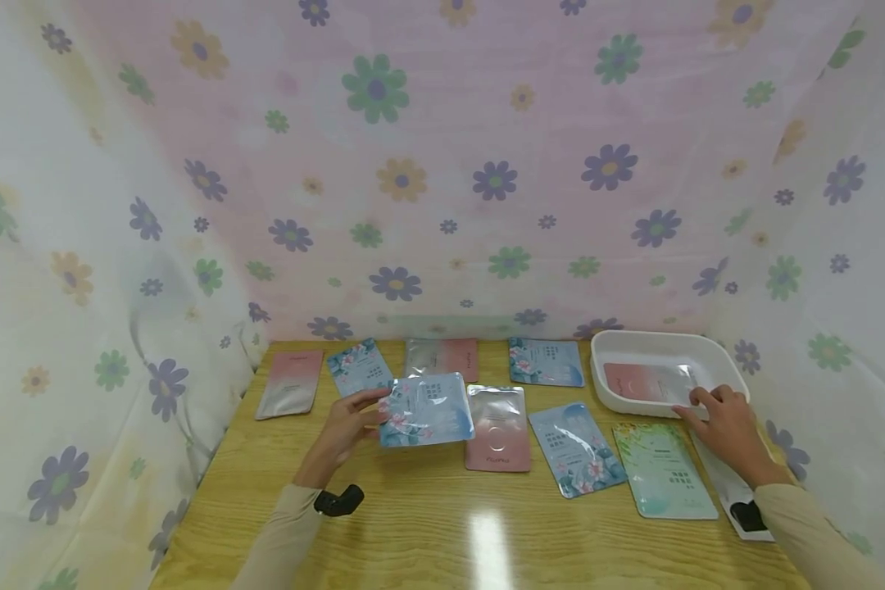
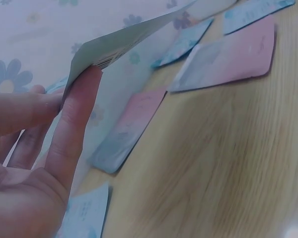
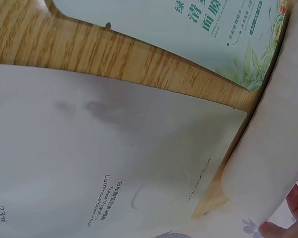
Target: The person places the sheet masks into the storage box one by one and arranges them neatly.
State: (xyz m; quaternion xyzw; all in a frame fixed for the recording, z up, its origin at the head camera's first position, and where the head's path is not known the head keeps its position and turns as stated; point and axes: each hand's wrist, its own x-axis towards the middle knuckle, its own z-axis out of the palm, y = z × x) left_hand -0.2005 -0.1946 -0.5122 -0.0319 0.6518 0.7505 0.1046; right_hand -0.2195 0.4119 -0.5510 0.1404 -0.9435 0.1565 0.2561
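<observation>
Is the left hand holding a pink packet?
No, the left hand holds a blue floral packet above the wooden table.

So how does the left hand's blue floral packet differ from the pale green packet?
The rectangular blue floral packet is held up by the left hand; the rectangular pale green packet lies on the wooden table. The blue one shows pink flowers, the green one leaves. Both carry writing.

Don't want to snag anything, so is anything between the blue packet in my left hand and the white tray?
Only flat packets on the table, then the tray's left wall; your right hand is at the near rim.
</observation>
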